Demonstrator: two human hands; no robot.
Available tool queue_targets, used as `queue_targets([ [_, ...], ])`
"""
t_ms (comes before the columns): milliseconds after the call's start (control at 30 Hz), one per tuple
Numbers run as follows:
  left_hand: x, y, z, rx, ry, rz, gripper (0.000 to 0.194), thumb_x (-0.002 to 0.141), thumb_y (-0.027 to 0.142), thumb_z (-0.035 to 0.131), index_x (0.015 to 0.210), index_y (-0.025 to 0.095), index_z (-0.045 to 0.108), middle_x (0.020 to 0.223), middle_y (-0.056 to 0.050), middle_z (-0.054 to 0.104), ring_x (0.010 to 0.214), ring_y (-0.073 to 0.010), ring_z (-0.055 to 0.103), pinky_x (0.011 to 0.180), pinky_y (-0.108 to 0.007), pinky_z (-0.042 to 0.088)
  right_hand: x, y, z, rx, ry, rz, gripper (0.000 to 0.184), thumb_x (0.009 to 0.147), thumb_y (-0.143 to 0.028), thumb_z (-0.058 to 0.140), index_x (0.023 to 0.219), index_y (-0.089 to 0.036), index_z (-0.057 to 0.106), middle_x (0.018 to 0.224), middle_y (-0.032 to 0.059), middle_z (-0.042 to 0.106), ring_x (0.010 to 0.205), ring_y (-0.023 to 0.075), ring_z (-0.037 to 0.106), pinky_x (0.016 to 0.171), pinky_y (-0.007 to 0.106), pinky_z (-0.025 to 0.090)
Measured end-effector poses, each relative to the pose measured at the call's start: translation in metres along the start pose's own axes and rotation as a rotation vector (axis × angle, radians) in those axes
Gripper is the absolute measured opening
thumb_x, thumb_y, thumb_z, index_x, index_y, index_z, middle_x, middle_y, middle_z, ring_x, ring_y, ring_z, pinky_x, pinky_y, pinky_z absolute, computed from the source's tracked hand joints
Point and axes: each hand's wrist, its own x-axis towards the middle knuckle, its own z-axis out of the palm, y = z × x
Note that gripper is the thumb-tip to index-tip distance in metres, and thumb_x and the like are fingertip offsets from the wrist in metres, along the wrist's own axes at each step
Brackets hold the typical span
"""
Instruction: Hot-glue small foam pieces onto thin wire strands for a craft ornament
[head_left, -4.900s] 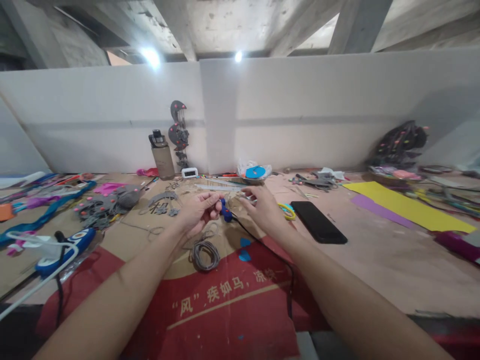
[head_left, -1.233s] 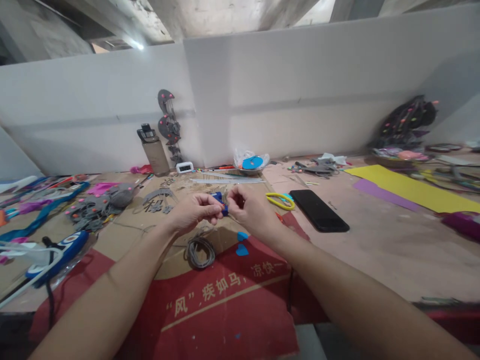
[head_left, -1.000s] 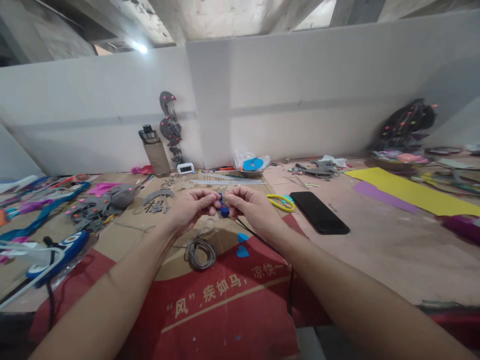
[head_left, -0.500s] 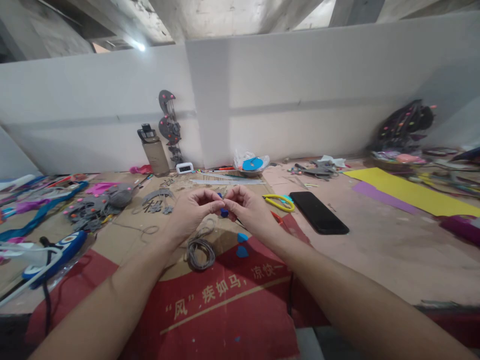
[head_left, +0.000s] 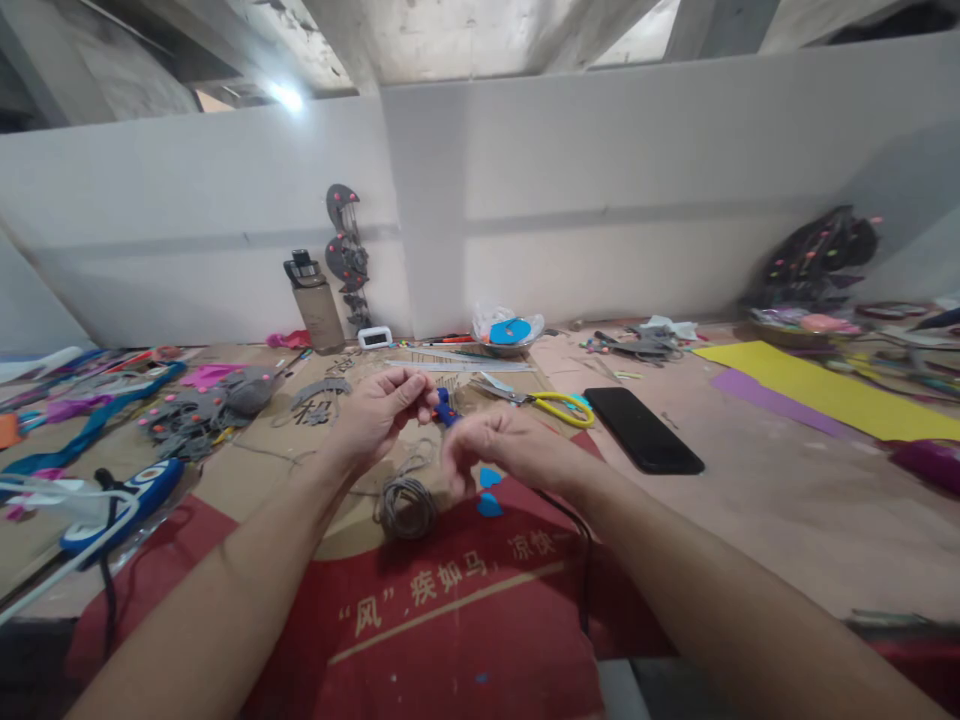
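My left hand (head_left: 379, 412) is closed in a pinch on a small dark blue piece (head_left: 445, 406), held just above the cardboard. My right hand (head_left: 496, 452) hangs lower and nearer to me, its fingers curled in; what they hold, if anything, is hidden. A coil of grey cord (head_left: 407, 505) lies under and between the hands, with a strand running up towards the left hand. Two light blue cut-outs (head_left: 489, 491) lie by the right hand. A black cable (head_left: 582, 570) runs under my right forearm.
Yellow-handled scissors (head_left: 561, 405) and a black phone (head_left: 643, 443) lie to the right. A water bottle (head_left: 315, 314), a bowl with a blue disc (head_left: 510, 335) and a white partition wall stand behind. A blue-and-white glue gun (head_left: 120, 492) and grey felt pieces (head_left: 199, 410) are left. Yellow sheet (head_left: 821, 388) far right.
My right hand has drawn away from the blue piece, down and towards me, with its fingers curled. My left hand keeps its pinch on the piece in nearly the same place.
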Motion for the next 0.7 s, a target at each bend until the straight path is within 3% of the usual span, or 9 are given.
queue_targets([
  [33,0.000,0.000,0.000,-0.011,0.035,-0.011,0.020,0.076,0.031,0.068,0.078,0.012,0.063,0.070,-0.003,0.063,0.054,-0.0073,0.051,0.054,-0.020,0.041,-0.001,-0.003,0.004,-0.034,-0.117,0.030,0.033,0.089,-0.039,0.044,0.078,-0.015,0.065,0.076,0.0043,0.065,0.066,0.0115,0.057,0.066,0.027,0.047],
  [67,0.001,-0.001,0.000,-0.020,0.058,-0.025,0.019,0.075,0.030,0.069,0.080,0.012,0.064,0.073,-0.003,0.064,0.054,-0.0069,0.051,0.054,-0.020,0.041,-0.002,-0.005,0.008,-0.054,-0.076,0.006,0.025,0.087,-0.036,0.050,0.082,-0.016,0.064,0.079,0.0034,0.065,0.068,0.0111,0.057,0.066,0.026,0.047],
  [200,0.001,-0.006,0.003,-0.010,0.066,-0.060,0.019,0.073,0.029,0.070,0.083,0.014,0.065,0.071,-0.001,0.064,0.053,-0.0068,0.051,0.052,-0.020,0.041,0.003,-0.001,0.015,-0.094,0.268,-0.100,0.007,0.082,-0.024,0.054,0.083,-0.018,0.059,0.077,-0.0005,0.060,0.062,0.0077,0.053,0.060,0.022,0.045],
  [400,0.002,-0.011,0.005,0.073,0.029,-0.012,0.021,0.074,0.033,0.069,0.075,0.012,0.065,0.065,-0.001,0.061,0.056,-0.0074,0.051,0.055,-0.021,0.040,0.010,0.013,0.002,-0.155,0.617,-0.191,0.013,0.084,-0.031,0.054,0.090,-0.020,0.056,0.079,0.0005,0.059,0.067,0.0099,0.055,0.059,0.024,0.048],
  [567,0.003,-0.014,0.004,0.077,0.007,-0.033,0.023,0.073,0.035,0.070,0.072,0.012,0.066,0.063,-0.001,0.061,0.054,-0.0076,0.051,0.054,-0.021,0.039,0.010,0.018,0.000,-0.348,0.706,-0.198,0.016,0.081,-0.030,0.060,0.094,-0.021,0.059,0.090,0.0039,0.063,0.078,0.0137,0.059,0.068,0.028,0.049],
  [700,0.001,-0.015,0.005,0.157,0.005,-0.047,0.024,0.073,0.036,0.070,0.069,0.013,0.064,0.061,-0.001,0.061,0.054,-0.0083,0.052,0.057,-0.022,0.040,0.008,0.019,0.002,-0.462,0.738,-0.226,0.013,0.082,-0.030,0.060,0.089,-0.021,0.063,0.087,0.0046,0.064,0.080,0.0157,0.058,0.069,0.029,0.047],
])
